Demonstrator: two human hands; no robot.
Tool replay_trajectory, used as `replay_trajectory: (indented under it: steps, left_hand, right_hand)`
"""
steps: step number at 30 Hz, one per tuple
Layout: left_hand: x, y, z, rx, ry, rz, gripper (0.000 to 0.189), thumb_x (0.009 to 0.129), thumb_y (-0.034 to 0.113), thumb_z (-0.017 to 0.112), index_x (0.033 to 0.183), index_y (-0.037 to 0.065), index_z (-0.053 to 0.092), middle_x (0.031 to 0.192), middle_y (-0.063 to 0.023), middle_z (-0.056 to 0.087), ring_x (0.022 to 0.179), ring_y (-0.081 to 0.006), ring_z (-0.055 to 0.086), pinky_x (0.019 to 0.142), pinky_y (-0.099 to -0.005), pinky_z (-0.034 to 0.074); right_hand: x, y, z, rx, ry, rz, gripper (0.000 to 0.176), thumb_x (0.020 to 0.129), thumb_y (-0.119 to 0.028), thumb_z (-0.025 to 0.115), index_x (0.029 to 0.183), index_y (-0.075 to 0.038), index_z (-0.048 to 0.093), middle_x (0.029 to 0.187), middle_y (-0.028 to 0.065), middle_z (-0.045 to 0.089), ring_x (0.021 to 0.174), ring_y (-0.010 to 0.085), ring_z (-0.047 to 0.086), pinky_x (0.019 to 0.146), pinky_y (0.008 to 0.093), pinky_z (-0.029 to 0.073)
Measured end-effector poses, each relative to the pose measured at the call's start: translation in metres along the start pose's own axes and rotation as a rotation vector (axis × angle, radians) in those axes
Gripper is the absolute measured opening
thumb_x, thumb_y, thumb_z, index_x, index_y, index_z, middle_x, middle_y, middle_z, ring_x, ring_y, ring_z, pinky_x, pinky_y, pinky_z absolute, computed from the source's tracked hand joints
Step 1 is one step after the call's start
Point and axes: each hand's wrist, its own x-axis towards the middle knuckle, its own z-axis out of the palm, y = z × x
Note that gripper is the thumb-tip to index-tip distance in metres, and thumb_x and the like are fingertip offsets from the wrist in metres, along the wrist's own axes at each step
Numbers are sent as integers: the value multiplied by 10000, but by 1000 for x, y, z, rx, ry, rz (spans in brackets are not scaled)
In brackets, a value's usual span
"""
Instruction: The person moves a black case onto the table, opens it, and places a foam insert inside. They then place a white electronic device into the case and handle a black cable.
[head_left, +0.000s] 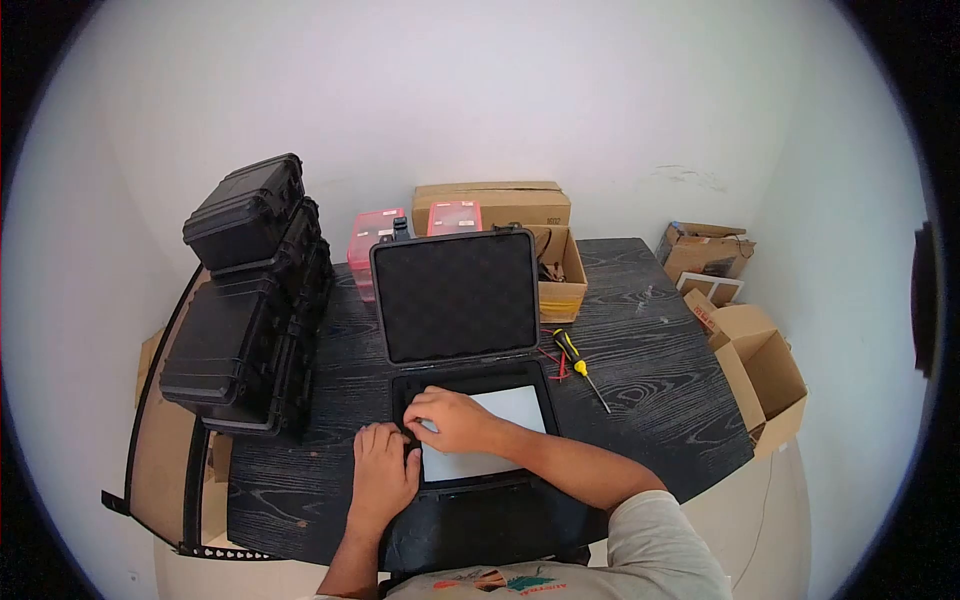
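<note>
An open black hard case [548,385] lies on the table in front of me, its lid [455,300] tilted up and lined with dark bumpy foam. Inside the base is a flat white rectangular piece [515,405] whose kind I cannot make out. Reaching across it, my right hand [455,420] is closed, fingers bent together at the left edge of the white piece; what they grip is hidden. My left hand [385,470] lies at the case's left rim, its fingers stretched forward and the thumb apart, close to the right fingertips.
Right of the case lie a yellow-black screwdriver [568,348] and small red pieces [561,367]. Stacked black cases [225,340] stand at left. Behind the lid are pink-edged boxes [375,225] and cardboard boxes [490,195]. An open carton [770,375] stands off the table's right edge.
</note>
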Motion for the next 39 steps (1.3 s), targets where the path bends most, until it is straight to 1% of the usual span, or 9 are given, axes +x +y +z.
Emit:
replay_trajectory:
  steps: [6, 9, 15, 24, 30, 33, 36, 37, 39]
  left_hand:
    - [-2, 11, -1, 85, 73, -109, 271, 934, 160, 685, 1117, -26, 610, 1326, -238, 525, 1313, -439, 457, 1180, -653, 278]
    - [-1, 11, -6, 133, -24, -89, 323, 974, 198, 644, 1193, -34, 596, 1410, -248, 503, 1367, -446, 439, 1203, -676, 245]
    - [0, -5, 7, 145, -119, -9, 400, 1008, 279, 615, 1258, -31, 585, 1505, -269, 469, 1451, -454, 392, 1196, -680, 265]
    - [5, -1, 9, 146, -129, -108, 625, 1018, 427, 593, 1432, -29, 488, 1597, -279, 383, 1541, -455, 285, 1225, -705, 171]
    - [11, -4, 16, 225, -129, -82, 680, 1020, 500, 557, 1457, -17, 490, 1615, -263, 376, 1557, -458, 260, 1220, -725, 136]
    - [16, -1, 4, 92, -157, -106, 669, 1015, 507, 569, 1444, -3, 506, 1621, -262, 368, 1556, -464, 255, 1224, -720, 127]
    - [20, -5, -3, -1, -122, -74, 655, 1014, 513, 575, 1442, 21, 515, 1627, -260, 359, 1556, -474, 245, 1223, -722, 129]
    - [20, -6, -1, 23, -137, -57, 650, 1013, 514, 578, 1440, 27, 517, 1630, -258, 356, 1556, -475, 241, 1222, -724, 130]
    - [20, -4, 10, 70, -167, -27, 641, 1012, 515, 582, 1436, 38, 521, 1636, -254, 351, 1557, -479, 235, 1220, -729, 133]
  right_hand:
    - [-1, 0, 0, 14, -19, -33, 82, 913, -129, 709, 939, -53, 721, 916, 90, 695, 956, 301, 643, 828, 421, 545]
    - [-1, 1, 1, -21, -42, -33, 88, 899, -120, 722, 961, -58, 729, 945, 76, 717, 939, 296, 638, 835, 410, 543]
    - [-1, 2, 1, -26, -31, -44, 112, 900, -135, 731, 983, -60, 719, 944, 75, 719, 941, 296, 643, 826, 415, 546]
    - [0, -5, -8, 28, -30, 67, 133, 934, -177, 712, 999, -66, 679, 954, 104, 705, 967, 305, 649, 820, 437, 542]
    - [1, -3, -9, -30, -6, 76, 163, 916, -179, 739, 1028, -67, 699, 964, 84, 720, 976, 286, 665, 830, 415, 554]
    - [1, -10, -18, -7, 81, 36, 136, 916, -155, 745, 1013, -63, 722, 953, 101, 730, 932, 288, 684, 811, 405, 560]
    - [8, -6, -51, 40, 389, -5, 106, 902, -132, 751, 973, -55, 730, 926, 112, 734, 888, 301, 688, 811, 416, 557]
    - [12, 2, -73, -12, 530, -60, 72, 897, -105, 763, 941, -53, 738, 911, 118, 741, 814, 280, 707, 762, 389, 561]
    - [15, 24, -117, 8, 724, 119, 81, 960, -112, 717, 954, -32, 726, 894, 76, 737, 782, 165, 689, 692, 310, 543]
